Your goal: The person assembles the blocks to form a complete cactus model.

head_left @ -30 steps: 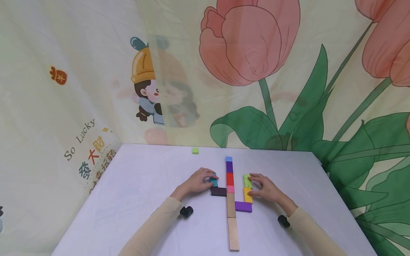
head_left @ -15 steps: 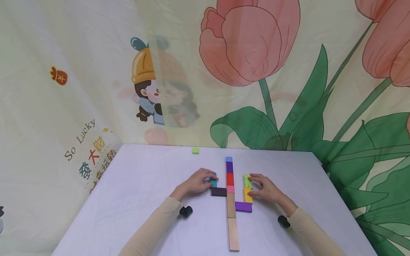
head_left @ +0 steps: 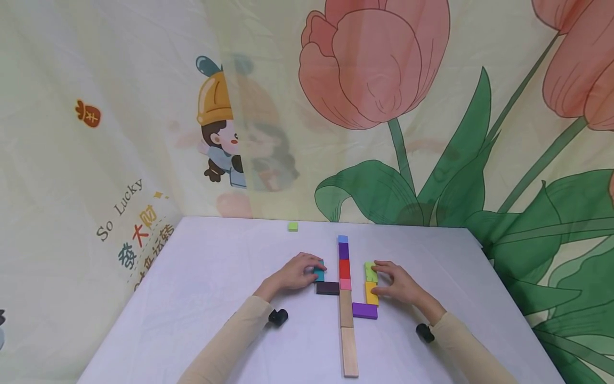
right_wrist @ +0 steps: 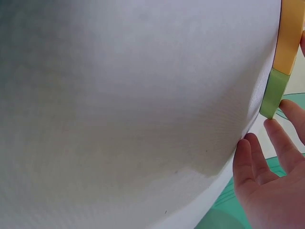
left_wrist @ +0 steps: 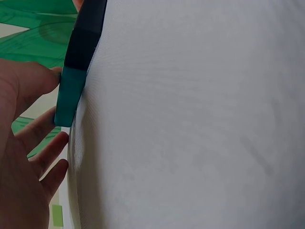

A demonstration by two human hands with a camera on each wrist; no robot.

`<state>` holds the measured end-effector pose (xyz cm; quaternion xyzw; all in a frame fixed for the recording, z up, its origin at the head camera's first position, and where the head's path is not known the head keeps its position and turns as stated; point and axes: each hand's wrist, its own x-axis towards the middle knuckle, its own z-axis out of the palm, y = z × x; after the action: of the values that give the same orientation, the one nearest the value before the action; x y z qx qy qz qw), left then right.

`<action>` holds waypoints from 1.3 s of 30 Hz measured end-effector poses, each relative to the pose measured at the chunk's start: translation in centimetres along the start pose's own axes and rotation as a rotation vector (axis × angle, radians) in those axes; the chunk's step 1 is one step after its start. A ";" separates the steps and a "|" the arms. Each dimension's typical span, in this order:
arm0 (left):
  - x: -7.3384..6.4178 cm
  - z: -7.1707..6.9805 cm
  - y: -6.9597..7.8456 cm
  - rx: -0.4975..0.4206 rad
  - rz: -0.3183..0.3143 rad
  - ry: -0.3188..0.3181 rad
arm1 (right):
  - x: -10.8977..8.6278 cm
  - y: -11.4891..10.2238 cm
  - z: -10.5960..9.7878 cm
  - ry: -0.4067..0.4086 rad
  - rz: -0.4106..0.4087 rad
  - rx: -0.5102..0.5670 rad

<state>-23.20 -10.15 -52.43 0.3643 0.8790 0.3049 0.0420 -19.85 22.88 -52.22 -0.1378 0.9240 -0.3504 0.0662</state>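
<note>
My left hand (head_left: pixel 296 270) pinches a teal block (head_left: pixel 318 273) between thumb and index finger; the fingers hide part of it. In the left wrist view the teal block (left_wrist: pixel 70 95) sits end to end with a dark block (left_wrist: pixel 86 36). That dark block (head_left: pixel 328 288) lies crosswise against the central column of blocks. On the column's other side, my right hand (head_left: pixel 399 282) touches a yellow block (head_left: pixel 371 293) with its thumb and a green block (head_left: pixel 370 271) with its index finger. In the right wrist view the fingers reach the end of the green block (right_wrist: pixel 274 93).
The central column runs from a light blue block (head_left: pixel 342 238) through purple, red and pink to two wooden blocks (head_left: pixel 349 351). A purple block (head_left: pixel 364 311) adjoins it below the yellow one. A small green block (head_left: pixel 292 226) lies at the white table's (head_left: pixel 216 256) back edge.
The teal block has shifted slightly left under my left fingers and now lines up more squarely with the dark block. My right hand stays in place.
</note>
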 end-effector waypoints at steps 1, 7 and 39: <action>0.0 0.0 0.0 -0.005 0.001 0.002 | 0.0 0.0 0.0 0.001 0.004 0.005; 0.1 -0.3 -0.3 -0.023 -0.009 0.023 | 0.1 0.1 0.1 0.000 -0.014 -0.001; 5.5 -4.6 -5.4 0.083 -0.392 0.153 | 0.0 0.0 -0.2 -0.013 -0.009 -0.009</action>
<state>-31.97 -11.78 -50.96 0.1634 0.9455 0.2811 0.0186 -19.88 23.00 -52.04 -0.1445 0.9246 -0.3455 0.0699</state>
